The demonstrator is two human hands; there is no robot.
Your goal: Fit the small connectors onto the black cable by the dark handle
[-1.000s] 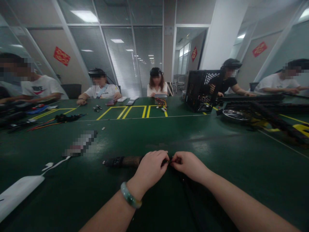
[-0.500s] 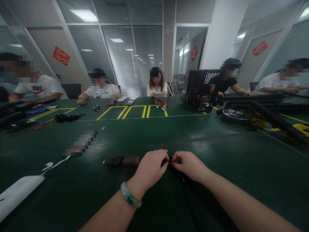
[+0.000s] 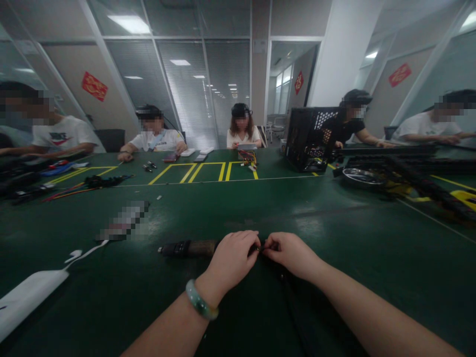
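Nearest of all, the left hand (image 3: 230, 260), a pale green bangle (image 3: 201, 300) on its wrist, and the right hand (image 3: 292, 255), both curled inward with fingertips meeting just above a green work mat (image 3: 334, 292). Both hands clenched in a tight pinch on a small black piece (image 3: 259, 246), too small and shadowed to identify, apparently at the end of a thin black cable (image 3: 292, 302) trailing from the grip toward the body. Probably very light, the piece likely fiddly and easy to lose from the fingertips; the cable likely limp, so safest held right at the piece, not along its slack run.

Just left of the grip, flat on the mat and almost touching the left hand, a black-and-brown cylindrical part (image 3: 189, 248), seemingly stiffer and best taken around its thick middle. Farther left of the grip, a white flat block (image 3: 28, 300) with a white cord (image 3: 87, 253), and ahead of that, a pixelated object (image 3: 124, 220), impossible to make out.

Well beyond the grip, yellow tape outlines (image 3: 188, 173), a bunch of coloured wires (image 3: 247, 157), a black mesh computer case (image 3: 308, 139) and a round metal dish (image 3: 362, 177). Farthest, a seated co-worker (image 3: 241, 126) at the table's far end.
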